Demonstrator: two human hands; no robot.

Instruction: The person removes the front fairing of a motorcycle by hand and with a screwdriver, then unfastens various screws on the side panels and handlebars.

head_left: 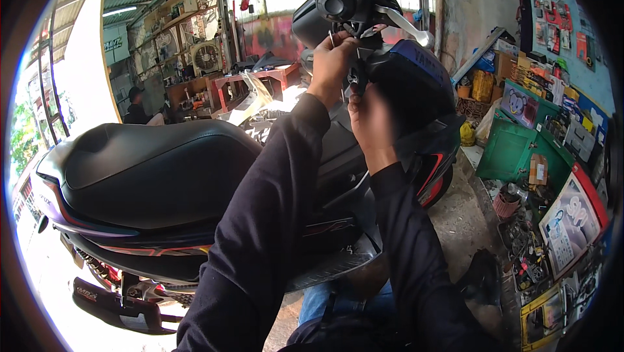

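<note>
A dark scooter stands before me, its black seat (149,170) on the left and its handlebar (335,4) at the top. Just below the handlebar, my left hand (331,66) is closed, fingertips pinched among thin cables; what they hold is too small to make out. Lower and to the right, my right hand (374,121) is partly blurred. Its thumb and fingers close at the lower end of a narrow black part (358,78) hanging between the handlebar and the dark blue front panel (416,59). A silver brake lever (408,27) juts out above the panel.
On the right, a green metal box (510,147), a tray of loose tools and parts (530,254) and packed shelves line the wall. Behind the scooter is a red workbench (260,79). A person (136,108) sits at the far left.
</note>
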